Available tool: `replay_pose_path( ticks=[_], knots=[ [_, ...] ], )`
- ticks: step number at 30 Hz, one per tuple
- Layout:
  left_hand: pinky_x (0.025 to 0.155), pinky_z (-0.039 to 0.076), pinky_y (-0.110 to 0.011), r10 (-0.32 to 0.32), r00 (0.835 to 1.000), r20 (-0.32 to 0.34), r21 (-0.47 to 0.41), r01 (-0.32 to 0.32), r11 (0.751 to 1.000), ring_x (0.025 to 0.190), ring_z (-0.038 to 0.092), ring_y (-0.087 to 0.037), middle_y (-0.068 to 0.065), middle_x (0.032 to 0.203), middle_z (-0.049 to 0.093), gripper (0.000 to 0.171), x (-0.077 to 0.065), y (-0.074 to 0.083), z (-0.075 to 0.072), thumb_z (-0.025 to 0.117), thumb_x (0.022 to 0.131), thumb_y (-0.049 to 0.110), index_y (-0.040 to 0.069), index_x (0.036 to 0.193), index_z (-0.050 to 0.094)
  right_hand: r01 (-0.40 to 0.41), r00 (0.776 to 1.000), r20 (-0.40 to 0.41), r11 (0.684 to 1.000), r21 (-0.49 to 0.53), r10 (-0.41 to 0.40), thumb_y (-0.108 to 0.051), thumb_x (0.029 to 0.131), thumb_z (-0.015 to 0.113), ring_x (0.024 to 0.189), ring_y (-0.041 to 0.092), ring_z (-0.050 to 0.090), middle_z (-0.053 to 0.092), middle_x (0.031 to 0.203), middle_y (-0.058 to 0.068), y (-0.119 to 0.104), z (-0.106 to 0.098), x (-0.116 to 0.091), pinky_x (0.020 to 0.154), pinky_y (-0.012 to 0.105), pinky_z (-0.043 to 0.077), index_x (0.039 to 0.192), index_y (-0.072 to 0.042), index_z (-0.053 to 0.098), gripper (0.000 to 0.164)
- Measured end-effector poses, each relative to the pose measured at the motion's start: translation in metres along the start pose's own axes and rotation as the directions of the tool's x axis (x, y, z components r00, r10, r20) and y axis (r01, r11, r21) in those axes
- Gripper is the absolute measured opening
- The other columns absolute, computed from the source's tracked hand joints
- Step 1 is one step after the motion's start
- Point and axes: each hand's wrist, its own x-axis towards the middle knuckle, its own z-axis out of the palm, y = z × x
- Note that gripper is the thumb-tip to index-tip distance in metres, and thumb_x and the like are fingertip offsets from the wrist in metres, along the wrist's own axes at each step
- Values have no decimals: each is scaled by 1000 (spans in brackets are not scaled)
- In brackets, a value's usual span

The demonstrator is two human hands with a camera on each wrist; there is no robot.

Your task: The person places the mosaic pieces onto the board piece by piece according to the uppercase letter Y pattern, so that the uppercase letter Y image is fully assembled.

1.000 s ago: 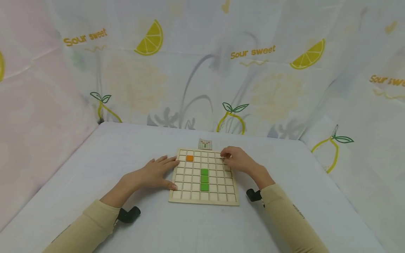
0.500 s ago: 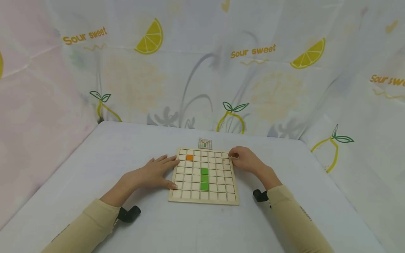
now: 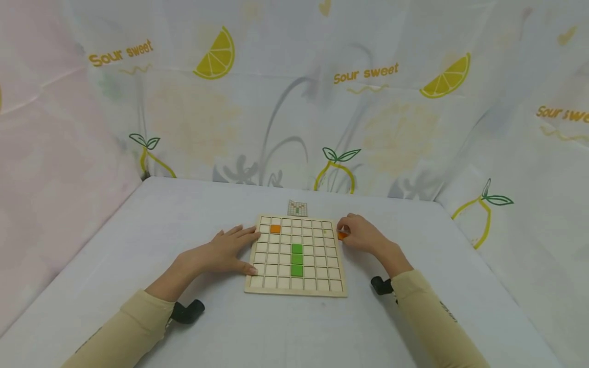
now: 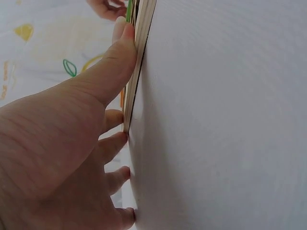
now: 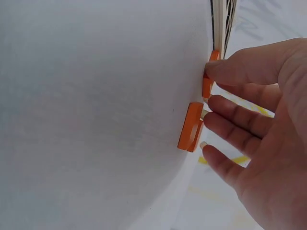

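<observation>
The small card (image 3: 297, 208) is too tiny to read, the right hand (image 5: 285, 129) hides part of an orange block (image 5: 206, 87), the board (image 5: 219, 24) runs off the top of both wrist views, and the head view cuts off both sleeves (image 3: 131, 322)

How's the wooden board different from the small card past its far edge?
The board is far larger than the card. The board has a raised wooden rim; the card looks thin and rimless. The left hand touches the board; neither hand touches the card. Both show orange and green on a grid.

A lemon-printed curtain (image 3: 294, 102) hangs behind and beside a white-covered table (image 3: 285, 332).
</observation>
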Motion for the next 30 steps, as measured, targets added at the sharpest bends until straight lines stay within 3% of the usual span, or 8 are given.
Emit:
replay_pose_path(
  ticks=[14, 21, 30],
  knots=[
    [115, 13, -74, -1, 1000, -5, 5, 1, 1000, 152, 17, -45, -12, 164, 28, 99, -2, 3, -4, 72, 79, 63, 14, 156, 33, 27, 999, -29, 999, -18, -27, 5, 74, 57, 83, 23, 53, 63, 90, 7, 1, -1, 0, 75, 38, 47, 101, -5, 70, 32],
    [115, 12, -74, -7, 1000, -6, -6, 7, 1000, 152, 15, -45, -11, 164, 27, 99, -2, 1, -4, 72, 79, 64, 15, 156, 33, 29, 999, -17, 998, -59, -30, 3, 76, 62, 85, 23, 55, 64, 92, 7, 0, 0, 1, 79, 40, 49, 100, -7, 70, 27],
    [116, 10, -74, -9, 1000, 8, -42, 9, 999, 152, 14, -46, -13, 164, 27, 98, -4, 5, -3, 73, 79, 62, 13, 156, 34, 34, 999, -41, 997, -75, -37, 0, 74, 64, 83, 23, 53, 60, 89, 7, 5, 6, -1, 74, 37, 47, 99, -8, 68, 26]
  ],
)
